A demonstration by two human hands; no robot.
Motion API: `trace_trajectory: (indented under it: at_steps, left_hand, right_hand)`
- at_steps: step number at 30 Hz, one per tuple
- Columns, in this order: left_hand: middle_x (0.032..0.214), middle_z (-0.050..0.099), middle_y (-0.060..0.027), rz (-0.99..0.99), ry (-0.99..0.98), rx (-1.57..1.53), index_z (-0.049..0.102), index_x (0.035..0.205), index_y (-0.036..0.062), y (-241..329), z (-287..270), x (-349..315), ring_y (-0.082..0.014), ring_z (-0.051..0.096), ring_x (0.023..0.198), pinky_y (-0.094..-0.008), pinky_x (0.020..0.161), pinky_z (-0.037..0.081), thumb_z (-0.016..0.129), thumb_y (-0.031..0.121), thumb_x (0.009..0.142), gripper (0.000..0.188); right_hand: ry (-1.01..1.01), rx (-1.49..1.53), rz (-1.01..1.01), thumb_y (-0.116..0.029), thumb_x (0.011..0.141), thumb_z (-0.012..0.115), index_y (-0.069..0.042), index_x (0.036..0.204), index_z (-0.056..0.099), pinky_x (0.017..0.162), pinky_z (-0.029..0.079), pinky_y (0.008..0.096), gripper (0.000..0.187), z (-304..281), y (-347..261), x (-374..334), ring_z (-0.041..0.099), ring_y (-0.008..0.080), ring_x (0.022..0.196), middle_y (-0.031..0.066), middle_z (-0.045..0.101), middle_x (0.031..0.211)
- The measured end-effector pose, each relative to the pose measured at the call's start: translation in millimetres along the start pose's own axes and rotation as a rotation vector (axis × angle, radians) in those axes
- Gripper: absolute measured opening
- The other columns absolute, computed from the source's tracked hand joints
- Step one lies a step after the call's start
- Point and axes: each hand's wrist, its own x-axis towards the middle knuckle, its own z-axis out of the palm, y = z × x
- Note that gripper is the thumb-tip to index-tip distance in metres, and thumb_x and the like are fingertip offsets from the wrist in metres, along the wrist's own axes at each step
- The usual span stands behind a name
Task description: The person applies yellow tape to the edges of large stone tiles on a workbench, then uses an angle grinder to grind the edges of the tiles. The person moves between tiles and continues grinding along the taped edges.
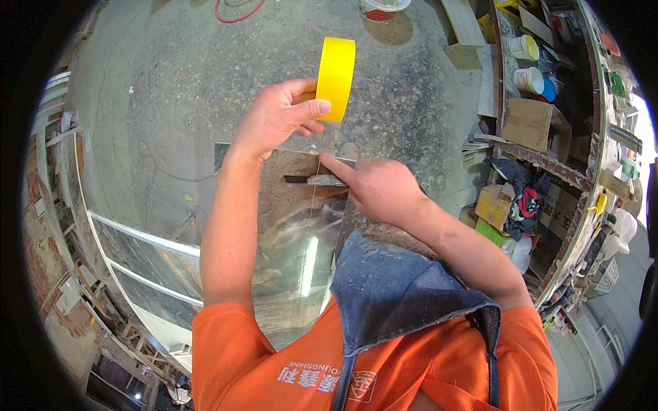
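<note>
Left hand (277, 116) raised in the upper middle of the frame, fingers (312, 108) pinched on the near rim of a yellow tape roll (336, 77) held on edge above the concrete floor (171, 89). Right hand (380, 188) just below and right of it, index finger stretched out and pressed on the top edge of a shiny metal sheet (298, 233), other fingers curled under; holding nothing that can be made out. Sheet standing lengthwise from the frame's centre down toward the orange shirt (274, 363) and blue apron (397, 288), top edge level with the right fingertip. Wide bare floor to the left and above the hands; long metal panels (147, 264) along the lower left. Crowded shelves (548, 164) down the right side, well apart from the hands: a cardboard box (528, 123), two small tubs (528, 65) with contents too small to tell, bundled cloth (517, 192). White bucket (380, 8) at the top edge.
</note>
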Motion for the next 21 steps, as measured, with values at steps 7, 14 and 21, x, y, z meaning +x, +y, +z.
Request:
trace_trajectory:
  at_steps: [7, 14, 21]
  left_hand:
    - [0.111, 0.077, -0.0072, 0.002, 0.007, 0.017, 0.068, 0.134, 0.0013, 1.1, 3.4, 1.6, -0.0121, 0.069, 0.079, -0.0279, 0.072, 0.056, 0.074, 0.030, 0.095, 0.049]
    - [0.108, 0.077, -0.0063, 0.015, 0.032, 0.095, 0.069, 0.133, 0.0024, 1.1, 7.6, 3.8, -0.0125, 0.069, 0.078, -0.0291, 0.072, 0.055, 0.073, 0.030, 0.095, 0.047]
    - [0.107, 0.077, -0.0056, 0.017, 0.035, 0.082, 0.070, 0.132, 0.0039, -1.1, 7.5, 5.9, -0.0129, 0.069, 0.078, -0.0297, 0.072, 0.055, 0.074, 0.032, 0.094, 0.047]
  right_hand:
    - [0.203, 0.184, 0.032, -0.019, 0.092, 0.065, -0.011, 0.138, 0.059, 0.069, 0.055, 0.0526, 0.047, 8.8, 17.3, -32.2, 0.071, 0.0391, 0.080, 0.0174, 0.070, 0.088]
    - [0.188, 0.160, 0.114, -0.024, 0.098, 0.064, -0.001, 0.099, 0.058, 0.067, 0.057, 0.0548, 0.024, -4.1, 8.7, -30.0, 0.070, 0.0447, 0.074, 0.0222, 0.069, 0.078]
    - [0.203, 0.052, 0.085, -0.023, 0.097, 0.064, -0.003, 0.094, 0.061, 0.064, 0.058, 0.0509, 0.021, -4.6, 4.6, -21.3, 0.071, 0.0414, 0.071, 0.0198, 0.069, 0.079]
